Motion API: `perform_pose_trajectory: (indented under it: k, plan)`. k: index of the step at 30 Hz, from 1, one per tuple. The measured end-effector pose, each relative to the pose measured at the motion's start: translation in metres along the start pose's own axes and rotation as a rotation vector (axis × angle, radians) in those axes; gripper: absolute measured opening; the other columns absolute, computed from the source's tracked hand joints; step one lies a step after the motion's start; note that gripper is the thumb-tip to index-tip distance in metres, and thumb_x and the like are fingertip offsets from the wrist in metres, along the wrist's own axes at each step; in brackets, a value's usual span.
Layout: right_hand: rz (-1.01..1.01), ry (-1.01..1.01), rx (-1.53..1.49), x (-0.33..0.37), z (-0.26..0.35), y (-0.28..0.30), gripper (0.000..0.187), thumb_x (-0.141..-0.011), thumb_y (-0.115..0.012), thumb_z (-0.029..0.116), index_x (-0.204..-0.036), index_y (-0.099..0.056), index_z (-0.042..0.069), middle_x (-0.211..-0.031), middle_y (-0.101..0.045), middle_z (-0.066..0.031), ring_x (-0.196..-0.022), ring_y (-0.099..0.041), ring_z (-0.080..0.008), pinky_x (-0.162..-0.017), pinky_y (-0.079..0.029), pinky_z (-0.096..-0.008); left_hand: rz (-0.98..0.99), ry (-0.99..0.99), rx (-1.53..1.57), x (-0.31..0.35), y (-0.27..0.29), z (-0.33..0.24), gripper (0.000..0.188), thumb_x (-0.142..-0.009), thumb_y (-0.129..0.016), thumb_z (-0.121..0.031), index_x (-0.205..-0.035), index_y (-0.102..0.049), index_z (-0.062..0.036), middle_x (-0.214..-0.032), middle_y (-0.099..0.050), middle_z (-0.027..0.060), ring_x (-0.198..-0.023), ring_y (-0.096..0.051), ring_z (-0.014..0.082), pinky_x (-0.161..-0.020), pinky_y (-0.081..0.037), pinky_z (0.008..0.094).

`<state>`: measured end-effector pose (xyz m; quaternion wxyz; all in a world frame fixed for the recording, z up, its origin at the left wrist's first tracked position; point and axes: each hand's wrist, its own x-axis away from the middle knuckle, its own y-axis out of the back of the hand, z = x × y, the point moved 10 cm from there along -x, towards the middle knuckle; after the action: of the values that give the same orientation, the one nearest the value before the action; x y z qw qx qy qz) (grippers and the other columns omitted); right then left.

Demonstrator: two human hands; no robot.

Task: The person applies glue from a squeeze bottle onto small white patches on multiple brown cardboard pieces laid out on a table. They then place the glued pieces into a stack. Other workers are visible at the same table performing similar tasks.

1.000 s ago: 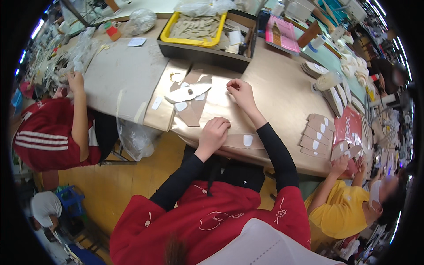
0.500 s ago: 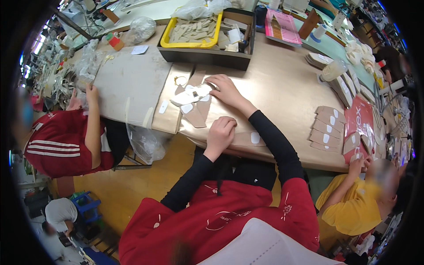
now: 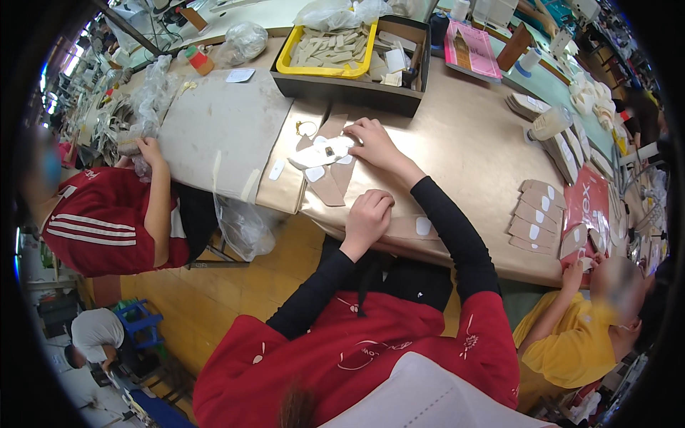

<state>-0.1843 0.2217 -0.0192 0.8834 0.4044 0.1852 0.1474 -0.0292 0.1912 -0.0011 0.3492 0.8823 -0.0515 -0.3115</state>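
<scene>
Just in front of me, my left hand (image 3: 368,222) is closed, fingertips pinched together. Whatever is between them, if anything, is too small to make out. Beside it, near the table's front edge, lies a tan cut piece (image 3: 403,227) with a white patch (image 3: 423,226) on it. Farther off, my right hand (image 3: 377,145) bends its thumb and fingers onto the right end of a pile of white patches (image 3: 314,156), seemingly gripping one. A small dark-and-gold object (image 3: 330,151) sits on this pile. Under it several brown pieces (image 3: 328,187) fan out.
Behind the pile stands a black box (image 3: 349,96) with a yellow tray (image 3: 325,71) of small beige strips. Overlapping tan pieces (image 3: 534,220) lie at right, near a bottle (image 3: 548,123). Co-workers in red (image 3: 107,221) and yellow (image 3: 571,335) sit on either side.
The whole view has shifted slightly, so the table appears farther right. Both hands keep nearly the same pose and place beside the pieces.
</scene>
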Motion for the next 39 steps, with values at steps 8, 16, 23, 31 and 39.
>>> perform_pose_trajectory:
  k: [8,16,23,31,39]
  plan:
    - [0.037,-0.098,-0.127,0.01,-0.008,0.009,0.024,-0.075,-0.074,0.014,-0.093,-0.064,0.003,-0.101,-0.061,-0.0122,-0.1,-0.055,-0.0328,-0.088,-0.045,-0.0373,0.004,-0.036,0.003,0.001,0.0,-0.001,0.011,-0.074,-0.064,0.0,-0.083,-0.063,-0.0062,-0.089,-0.063,0.0044,-0.085,-0.062,0.0226,-0.073,-0.049,0.0352]
    - [-0.322,-0.225,-0.439,0.117,-0.032,0.097,0.011,-0.082,-0.066,0.001,-0.091,-0.06,0.0,-0.086,-0.064,-0.0079,-0.083,-0.063,-0.018,-0.075,-0.051,-0.0301,-0.07,0.054,-0.035,-0.002,0.011,0.006,0.023,-0.077,-0.065,-0.001,-0.1,-0.064,-0.0057,-0.108,-0.062,0.008,-0.103,-0.059,0.0289,-0.088,-0.046,0.0403]
    - [-0.462,-0.529,-0.535,0.222,-0.085,0.127,0.005,-0.092,-0.061,0.001,-0.093,-0.055,0.002,-0.08,-0.061,-0.0004,-0.077,-0.059,-0.0071,-0.072,-0.049,-0.0225,0.332,-0.029,-0.175,-0.004,-0.023,-0.005,0.051,-0.092,-0.06,-0.034,-0.141,-0.051,-0.0201,-0.15,-0.044,0.0017,-0.14,-0.037,0.0287,-0.114,-0.027,0.0471]
    - [-0.646,-0.597,-0.896,0.249,-0.111,0.103,0.011,-0.098,-0.057,0.01,-0.099,-0.046,0.007,-0.077,-0.063,-0.0028,-0.072,-0.063,-0.0087,-0.061,-0.048,-0.0214,0.488,-0.108,-0.231,-0.004,-0.038,-0.012,0.042,-0.096,-0.053,-0.034,-0.137,-0.056,-0.0245,-0.147,-0.047,-0.0044,-0.139,-0.038,0.0261,-0.115,-0.023,0.0485]
    - [-0.751,-0.561,-0.686,0.264,-0.101,0.152,0.006,-0.093,-0.056,0.002,-0.098,-0.053,0.003,-0.095,-0.07,-0.0093,-0.082,-0.067,-0.0129,-0.069,-0.052,-0.0243,0.476,-0.097,-0.216,-0.005,-0.039,-0.014,0.038,-0.097,-0.053,-0.03,-0.133,-0.059,-0.0216,-0.145,-0.05,-0.0014,-0.139,-0.039,0.0266,-0.115,-0.022,0.0469]
